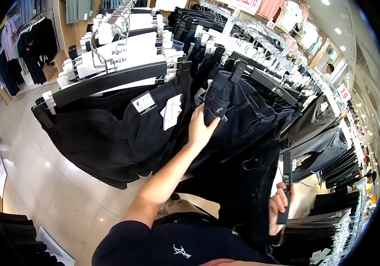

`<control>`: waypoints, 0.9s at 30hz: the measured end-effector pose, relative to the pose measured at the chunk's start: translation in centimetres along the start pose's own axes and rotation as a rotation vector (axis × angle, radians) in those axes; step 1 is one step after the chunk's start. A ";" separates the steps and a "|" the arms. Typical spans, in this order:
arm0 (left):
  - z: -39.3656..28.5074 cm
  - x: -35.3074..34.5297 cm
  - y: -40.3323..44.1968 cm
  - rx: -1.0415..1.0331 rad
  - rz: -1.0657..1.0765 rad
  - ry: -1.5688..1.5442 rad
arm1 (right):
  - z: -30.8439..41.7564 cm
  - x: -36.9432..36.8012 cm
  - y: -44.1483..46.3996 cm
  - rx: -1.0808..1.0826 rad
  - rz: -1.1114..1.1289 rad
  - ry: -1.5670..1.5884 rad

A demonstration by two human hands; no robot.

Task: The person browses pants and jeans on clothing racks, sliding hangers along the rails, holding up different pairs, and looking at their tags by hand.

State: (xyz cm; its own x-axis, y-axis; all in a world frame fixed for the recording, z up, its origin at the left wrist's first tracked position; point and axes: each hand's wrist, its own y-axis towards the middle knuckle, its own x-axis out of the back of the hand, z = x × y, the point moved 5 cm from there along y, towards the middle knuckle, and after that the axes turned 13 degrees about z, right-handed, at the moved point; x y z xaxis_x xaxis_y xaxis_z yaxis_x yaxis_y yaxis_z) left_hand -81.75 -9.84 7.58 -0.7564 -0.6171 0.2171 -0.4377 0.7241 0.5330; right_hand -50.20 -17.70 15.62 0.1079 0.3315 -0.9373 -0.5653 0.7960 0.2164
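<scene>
My left hand (202,127) is at the waist of dark blue jeans (238,106) hanging on the rack, its thumb and fingers pinching the folded denim edge. Lower right, my right hand (280,205) has its fingers wrapped round a black hanger (286,177), which is held upright. Black trousers (247,190) hang down beside that hanger, between my two hands. Left of my left hand, black trousers (110,137) with a white size sticker (143,103) and a white paper tag (171,111) hang from a wide black clip hanger (110,82).
White hangers (123,55) crowd the rack ahead. A long rail of garments (261,40) runs off to the right, with more dark trousers (345,164) below. Dark shirts (39,48) hang at the far left. Another person (328,71) stands in the right background.
</scene>
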 end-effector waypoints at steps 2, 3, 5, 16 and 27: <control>-1.2 0.0 -1.5 -0.081 -0.098 0.100 | -1.3 1.9 1.6 0.106 -0.057 -0.118; -1.8 -0.2 -2.2 -0.100 -0.099 0.145 | -1.3 3.1 2.5 0.115 -0.073 -0.203; -3.2 -0.6 -3.4 -0.148 -0.090 0.172 | -1.4 5.1 4.0 0.145 -0.103 -0.303; -4.6 -2.4 -5.1 -0.181 0.043 -0.062 | 0.0 7.6 8.0 0.250 -0.075 -0.470; -1.2 0.0 -1.7 -0.137 -0.042 0.244 | 3.0 8.2 7.5 0.490 -0.198 -0.547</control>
State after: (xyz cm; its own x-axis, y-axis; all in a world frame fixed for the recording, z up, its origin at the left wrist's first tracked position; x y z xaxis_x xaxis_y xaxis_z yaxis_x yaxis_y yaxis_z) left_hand -80.43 -11.45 7.68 -0.5919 -0.7139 0.3740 -0.3841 0.6579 0.6478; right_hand -51.10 -7.50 10.39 0.6318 0.2616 -0.7296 -0.0790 0.9582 0.2751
